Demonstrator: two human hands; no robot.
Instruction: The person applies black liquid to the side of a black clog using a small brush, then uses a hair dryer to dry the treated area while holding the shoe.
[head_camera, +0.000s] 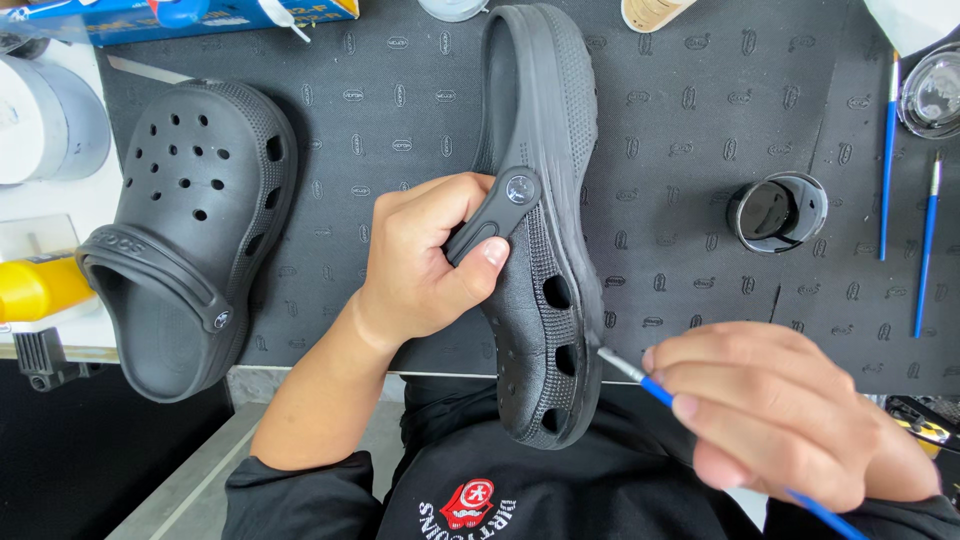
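My left hand (425, 255) grips a black clog (545, 230) turned on its side, thumb pressed on the upper near the strap rivet. My right hand (790, 410) pinches a thin blue-handled brush (655, 385), and the brush tip touches the clog's sole edge near the side vents. A second black clog (190, 230) lies upright on the dark mat at the left, apart from both hands.
A dark patterned mat (680, 120) covers the table. A small round black jar (777, 212) stands open at the right, with two blue brushes (888, 150) and a clear dish (932, 92) beyond. A yellow bottle (35, 288) and white tape roll (45, 120) sit at the left.
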